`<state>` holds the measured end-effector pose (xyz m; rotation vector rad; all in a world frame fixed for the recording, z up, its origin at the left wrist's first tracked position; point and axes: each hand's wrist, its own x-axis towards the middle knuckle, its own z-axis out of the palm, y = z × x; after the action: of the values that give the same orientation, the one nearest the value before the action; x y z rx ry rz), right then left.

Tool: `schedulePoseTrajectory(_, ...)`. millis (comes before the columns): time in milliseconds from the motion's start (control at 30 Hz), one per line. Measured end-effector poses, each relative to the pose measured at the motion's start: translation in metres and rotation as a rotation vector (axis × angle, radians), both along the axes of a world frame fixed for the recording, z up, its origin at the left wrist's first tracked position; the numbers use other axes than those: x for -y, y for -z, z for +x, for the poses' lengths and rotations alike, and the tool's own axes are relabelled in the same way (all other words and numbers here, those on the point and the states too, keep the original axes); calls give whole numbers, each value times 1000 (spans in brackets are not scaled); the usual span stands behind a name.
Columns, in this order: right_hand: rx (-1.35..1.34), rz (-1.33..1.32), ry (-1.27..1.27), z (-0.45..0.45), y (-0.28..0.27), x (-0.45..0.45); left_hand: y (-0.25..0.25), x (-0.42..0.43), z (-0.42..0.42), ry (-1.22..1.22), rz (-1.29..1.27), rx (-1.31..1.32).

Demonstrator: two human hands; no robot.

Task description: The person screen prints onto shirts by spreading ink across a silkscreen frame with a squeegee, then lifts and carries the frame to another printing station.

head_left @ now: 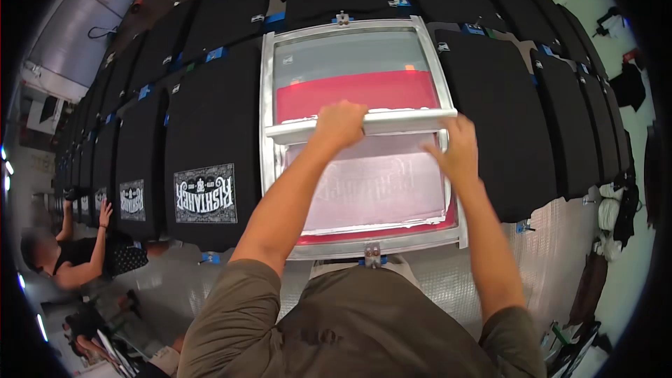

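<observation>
A silver metal screen-printing frame [270,84] with a red and clear mesh lies in front of me. Across it runs a long, light-coloured squeegee [406,122]. My left hand [341,124] is closed around the squeegee's bar, left of its middle. At the bar's right end is my right hand [458,147], slightly blurred, its fingertips by the bar and its thumb spread away below. White ink [371,228] lines the lower edge of the mesh. A pale, mirrored print design shows faintly through the lower mesh.
Black shirts on boards [497,112] flank the frame on both sides, with more behind. A white printed design [204,194] marks the shirt to the left. A metal clamp [372,255] holds the frame's near edge. Another person [84,255] works at far left, arms raised.
</observation>
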<state>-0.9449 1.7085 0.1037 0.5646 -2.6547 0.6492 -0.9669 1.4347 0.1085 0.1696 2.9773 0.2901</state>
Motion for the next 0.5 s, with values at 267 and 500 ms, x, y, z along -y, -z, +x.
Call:
schedulePoseTrajectory(267, 1468, -293, -254, 209, 78, 1, -36, 14, -25, 9, 159, 49)
schedulePoseTrajectory(500, 1509, -641, -29, 233, 107, 16, 5, -9, 14, -10, -15, -69)
